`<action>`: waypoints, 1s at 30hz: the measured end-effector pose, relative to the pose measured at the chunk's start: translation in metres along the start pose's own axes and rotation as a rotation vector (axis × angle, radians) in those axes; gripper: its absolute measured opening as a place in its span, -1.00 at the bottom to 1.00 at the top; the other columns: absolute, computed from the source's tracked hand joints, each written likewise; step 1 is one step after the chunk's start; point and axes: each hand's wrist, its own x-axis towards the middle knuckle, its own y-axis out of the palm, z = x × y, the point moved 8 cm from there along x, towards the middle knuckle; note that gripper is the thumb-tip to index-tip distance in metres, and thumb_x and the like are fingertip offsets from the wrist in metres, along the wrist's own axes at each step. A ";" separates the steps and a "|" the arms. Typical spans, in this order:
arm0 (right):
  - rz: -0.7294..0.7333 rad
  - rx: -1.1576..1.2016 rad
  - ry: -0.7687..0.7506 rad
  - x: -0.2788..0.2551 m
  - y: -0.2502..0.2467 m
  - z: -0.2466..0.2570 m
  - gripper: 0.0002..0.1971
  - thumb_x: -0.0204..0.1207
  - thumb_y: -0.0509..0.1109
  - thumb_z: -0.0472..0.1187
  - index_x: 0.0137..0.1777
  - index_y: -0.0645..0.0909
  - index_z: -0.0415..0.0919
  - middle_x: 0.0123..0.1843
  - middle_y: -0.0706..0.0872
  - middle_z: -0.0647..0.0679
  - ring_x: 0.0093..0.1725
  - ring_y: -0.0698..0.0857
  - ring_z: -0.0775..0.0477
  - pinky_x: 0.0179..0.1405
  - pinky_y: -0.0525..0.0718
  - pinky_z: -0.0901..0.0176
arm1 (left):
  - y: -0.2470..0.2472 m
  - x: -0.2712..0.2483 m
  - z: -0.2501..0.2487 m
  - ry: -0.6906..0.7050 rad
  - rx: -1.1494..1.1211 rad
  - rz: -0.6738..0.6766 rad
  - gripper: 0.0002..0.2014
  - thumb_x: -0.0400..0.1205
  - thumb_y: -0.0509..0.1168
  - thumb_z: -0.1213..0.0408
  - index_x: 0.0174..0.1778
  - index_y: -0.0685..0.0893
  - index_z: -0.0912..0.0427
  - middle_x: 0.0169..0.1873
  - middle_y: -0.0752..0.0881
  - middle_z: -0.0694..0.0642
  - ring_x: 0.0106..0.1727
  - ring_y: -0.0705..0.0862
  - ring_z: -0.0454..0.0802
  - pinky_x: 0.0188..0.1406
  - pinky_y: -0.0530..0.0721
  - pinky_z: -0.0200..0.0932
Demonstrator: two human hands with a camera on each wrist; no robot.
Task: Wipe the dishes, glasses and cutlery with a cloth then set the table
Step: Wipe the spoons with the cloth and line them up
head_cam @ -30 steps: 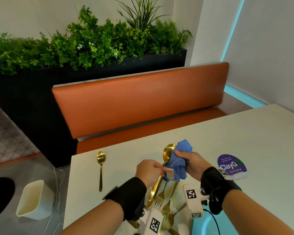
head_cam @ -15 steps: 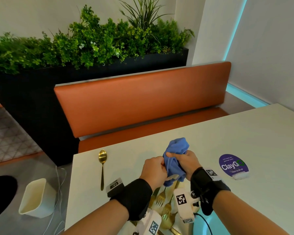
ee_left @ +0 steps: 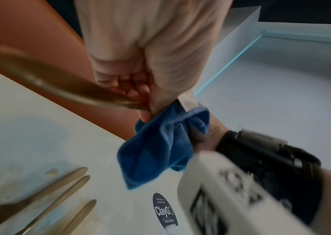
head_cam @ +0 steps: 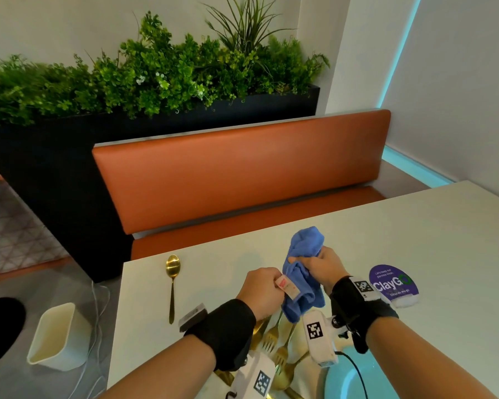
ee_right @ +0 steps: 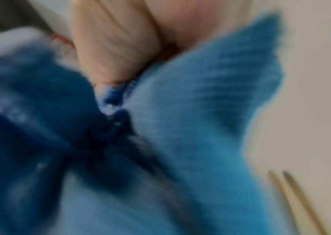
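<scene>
Your right hand [head_cam: 319,267] clamps one blue cloth [head_cam: 301,273] above the worktop [head_cam: 386,226], your left hand [head_cam: 261,292] grips one gold utensil handle [ee_left: 64,85]; one gold spoon [head_cam: 172,283] lies apart, left.

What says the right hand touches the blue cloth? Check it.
Touching. The head view shows the right hand with fingers curled round the bunched blue cloth.

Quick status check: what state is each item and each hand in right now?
blue cloth: bunched, wrapped round the held piece of cutlery
held gold cutlery: handle gripped, other end hidden in the cloth
left hand: grips the handle
right hand: grips the cloth
gold spoon: lying flat on the table, untouched
gold forks: lying together near the edge
</scene>
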 end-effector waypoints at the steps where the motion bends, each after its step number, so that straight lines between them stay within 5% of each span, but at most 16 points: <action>1: -0.037 -0.033 0.001 0.000 -0.003 -0.001 -0.62 0.56 0.32 -0.27 -0.51 0.42 -0.16 -0.59 0.54 -0.01 -0.45 0.48 -0.06 -0.50 0.39 0.25 | 0.000 0.001 0.000 0.005 0.001 0.009 -0.82 0.67 0.16 0.32 -0.05 0.67 0.26 -0.07 0.69 0.26 -0.04 0.64 0.17 -0.20 0.39 -0.29; 6: -0.146 -0.077 -0.008 0.000 -0.011 -0.001 -0.63 0.51 0.33 0.06 -0.47 0.45 -0.07 -0.47 0.52 0.03 -0.45 0.48 0.08 -0.44 0.41 0.34 | -0.002 0.002 -0.002 -0.011 -0.037 0.006 -0.80 0.64 0.22 0.32 0.04 0.68 0.35 0.04 0.73 0.31 0.04 0.65 0.20 -0.16 0.40 -0.28; 11: -0.113 -0.026 -0.051 0.003 -0.024 0.015 -0.66 0.61 0.25 -0.20 -0.44 0.45 -0.13 -0.47 0.52 -0.08 -0.33 0.50 -0.16 -0.43 0.40 0.17 | -0.001 0.001 0.008 -0.034 -0.058 0.134 -0.78 0.69 0.16 0.21 -0.13 0.69 0.15 -0.16 0.66 0.19 -0.15 0.54 0.02 -0.06 0.53 -0.13; 13: -0.158 0.092 -0.039 0.005 -0.037 0.017 -0.66 0.60 0.29 -0.22 -0.45 0.47 -0.13 -0.40 0.57 -0.17 -0.24 0.53 -0.18 -0.29 0.47 0.11 | -0.001 -0.002 0.015 -0.050 -0.081 0.196 -0.69 0.72 0.14 0.18 -0.07 0.76 0.21 -0.07 0.76 0.17 -0.22 0.56 -0.12 -0.13 0.51 -0.28; 15: -0.187 0.223 -0.018 0.009 -0.039 0.014 -0.71 0.56 0.35 -0.16 -0.39 0.52 -0.21 -0.25 0.64 -0.27 -0.17 0.58 -0.19 -0.14 0.55 -0.02 | -0.004 -0.001 0.018 -0.057 -0.131 0.170 -0.69 0.72 0.14 0.22 0.03 0.77 0.29 0.00 0.78 0.14 -0.31 0.53 -0.29 -0.28 0.42 -0.47; 19: -0.209 0.426 0.015 0.015 -0.023 -0.011 -0.82 0.55 0.36 -0.15 -0.15 0.64 -0.27 -0.04 0.69 -0.27 0.03 0.66 -0.35 0.14 0.62 -0.22 | -0.010 0.002 0.018 -0.070 -0.164 0.025 -0.69 0.72 0.13 0.25 0.05 0.76 0.29 -0.22 0.68 0.10 -0.41 0.50 -0.25 -0.41 0.39 -0.51; 23: -0.102 0.630 0.156 0.017 0.010 -0.039 -0.78 0.56 0.32 -0.13 0.09 0.65 -0.25 0.10 0.71 -0.34 0.09 0.69 -0.37 0.06 0.69 -0.13 | -0.001 -0.003 0.019 -0.086 -0.136 -0.008 -0.70 0.70 0.14 0.25 0.00 0.75 0.34 -0.24 0.66 0.12 -0.36 0.52 -0.13 -0.35 0.47 -0.37; 26: -0.185 0.542 0.111 0.000 0.013 -0.022 -0.88 0.54 0.18 -0.33 -0.15 0.53 -0.33 -0.24 0.56 -0.16 -0.25 0.54 0.00 -0.29 0.53 0.33 | 0.002 0.000 0.013 -0.083 -0.106 -0.017 -0.74 0.69 0.14 0.37 0.05 0.69 0.43 -0.06 0.70 0.35 -0.10 0.62 0.14 -0.23 0.43 -0.24; 28: 0.049 0.529 0.084 -0.011 0.039 -0.008 -0.76 0.67 0.07 -0.30 -0.20 0.48 -0.18 -0.27 0.53 -0.09 -0.26 0.51 0.03 -0.29 0.50 0.27 | 0.005 0.003 0.010 -0.078 -0.060 0.002 -0.74 0.71 0.10 0.38 0.14 0.64 0.43 0.11 0.70 0.35 0.04 0.64 0.21 -0.30 0.35 -0.32; 30: 0.122 0.697 0.159 -0.009 0.049 -0.010 -0.76 0.69 0.07 -0.26 -0.16 0.50 -0.11 -0.21 0.57 -0.10 -0.21 0.55 -0.01 -0.17 0.55 0.20 | 0.006 0.003 0.010 -0.072 -0.052 0.011 -0.73 0.72 0.10 0.34 0.16 0.63 0.40 0.14 0.70 0.32 -0.05 0.61 0.13 -0.36 0.36 -0.34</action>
